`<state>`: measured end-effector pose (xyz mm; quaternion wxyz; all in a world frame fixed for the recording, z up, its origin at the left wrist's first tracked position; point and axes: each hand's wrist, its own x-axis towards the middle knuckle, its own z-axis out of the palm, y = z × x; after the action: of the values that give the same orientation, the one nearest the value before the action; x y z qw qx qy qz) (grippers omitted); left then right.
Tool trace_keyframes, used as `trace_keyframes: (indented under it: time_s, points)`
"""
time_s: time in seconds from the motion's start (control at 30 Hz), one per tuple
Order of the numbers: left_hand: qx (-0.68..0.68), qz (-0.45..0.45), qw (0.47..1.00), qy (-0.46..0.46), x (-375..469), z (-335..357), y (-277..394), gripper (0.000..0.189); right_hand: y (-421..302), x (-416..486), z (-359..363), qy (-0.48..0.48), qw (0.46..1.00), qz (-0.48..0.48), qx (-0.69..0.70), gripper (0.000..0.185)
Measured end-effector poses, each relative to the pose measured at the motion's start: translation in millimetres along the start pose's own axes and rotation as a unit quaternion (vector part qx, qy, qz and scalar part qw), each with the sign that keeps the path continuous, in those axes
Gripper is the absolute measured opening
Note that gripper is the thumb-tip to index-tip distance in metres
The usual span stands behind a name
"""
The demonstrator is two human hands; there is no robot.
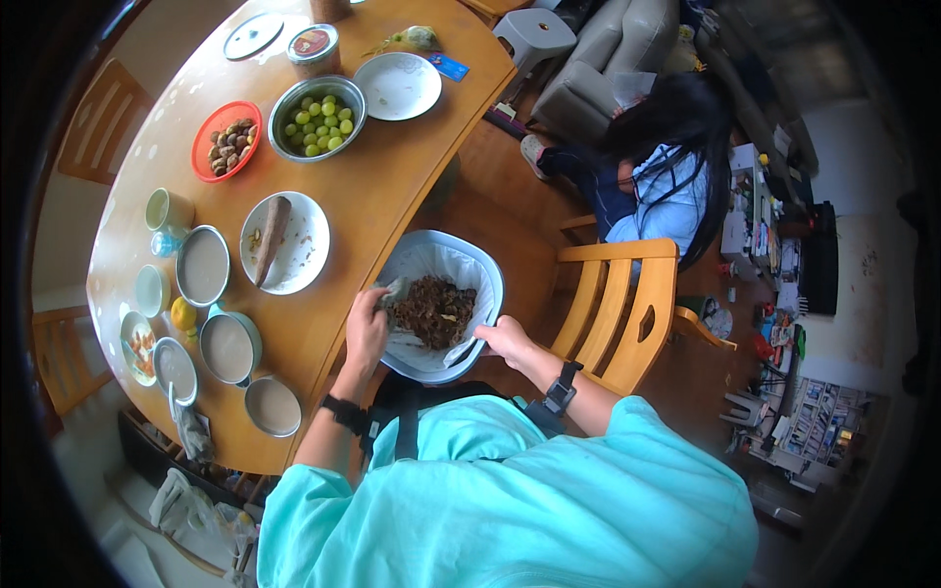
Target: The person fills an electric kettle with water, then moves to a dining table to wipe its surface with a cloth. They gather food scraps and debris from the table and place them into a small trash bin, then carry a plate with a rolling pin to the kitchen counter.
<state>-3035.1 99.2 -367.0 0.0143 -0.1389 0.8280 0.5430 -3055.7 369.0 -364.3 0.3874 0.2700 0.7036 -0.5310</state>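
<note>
A blue-grey plastic bin (497,283) with a white liner (476,283) is tilted against the table's edge. Brown scraps (439,312) lie inside it. My right hand (505,339) grips the bin's rim at its near right side. At the left side of the opening, my left hand (369,323) pinches a crumpled greyish cloth or wipe (395,292) between thumb and fingers. On the wooden table (360,213), left of the bin, a white plate (309,250) holds a long brown root vegetable (273,237) and small bits.
Grapes fill a metal bowl (276,136); a red basket (200,151) holds nuts or small fruit. Several cups and pots, one a teal-handled pot (231,348), stand at the table's left. A wooden chair (617,316) stands at right, with a seated person (662,184) beyond it.
</note>
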Motion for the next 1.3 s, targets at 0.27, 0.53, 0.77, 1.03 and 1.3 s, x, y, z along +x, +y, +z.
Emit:
trace_keyframes:
  time_s: [0.27,0.53,0.77,1.03,1.3]
  points:
    - [-0.538,-0.336,0.759,0.149,-8,-54,-37,0.041,5,-18,6,-0.071,0.996,0.011,-0.048,0.017]
    - [-0.449,-0.233,0.802,0.318,55,-58,-84,0.025,-2,-42,10,-0.104,0.990,0.009,-0.091,0.016]
    - [-0.352,-0.233,0.845,0.329,62,-65,-93,0.030,17,-37,2,-0.113,0.985,-0.023,-0.127,0.016]
    - [-0.452,-0.133,0.833,0.291,0,-44,-33,0.022,51,-14,0,-0.139,0.971,-0.057,-0.188,0.016]
    - [-0.464,-0.148,0.854,0.184,-114,-30,35,0.030,48,-14,55,-0.237,0.945,0.013,-0.225,0.023]
